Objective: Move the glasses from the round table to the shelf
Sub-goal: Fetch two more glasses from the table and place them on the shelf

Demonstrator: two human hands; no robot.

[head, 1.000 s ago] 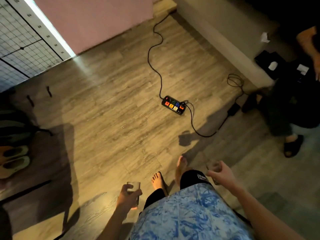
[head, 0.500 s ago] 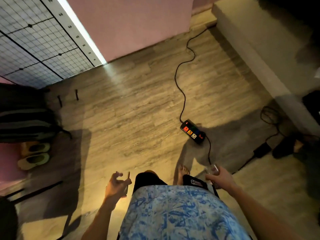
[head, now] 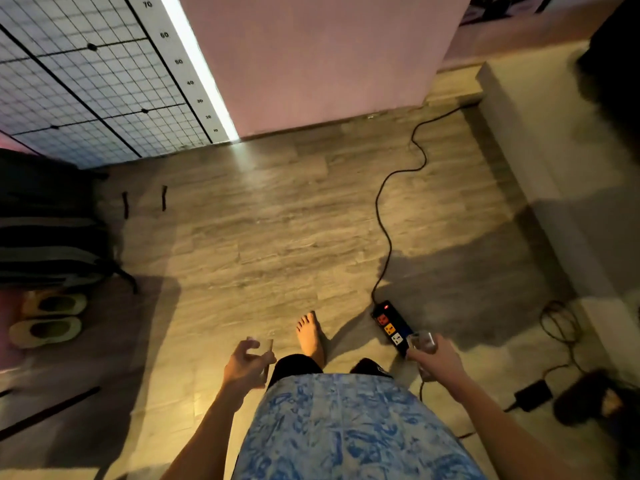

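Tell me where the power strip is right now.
On the floor at lower right, the power strip lies just beyond the right hand, right of the bare foot.

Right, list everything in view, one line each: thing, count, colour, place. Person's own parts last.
glasses: 2, clear, one in each hand
power strip: 1, black with coloured sockets, floor right of foot
cable: 1, black, runs from strip towards wall
adapter: 1, black, floor far right
slippers: 2, pale, floor far left
grid panel: 1, white with black lines, upper left
wall: 1, pink, top centre
floor: wood, grey-brown
foot: 1, bare, centre
left hand: holds a glass
right hand: holds a glass
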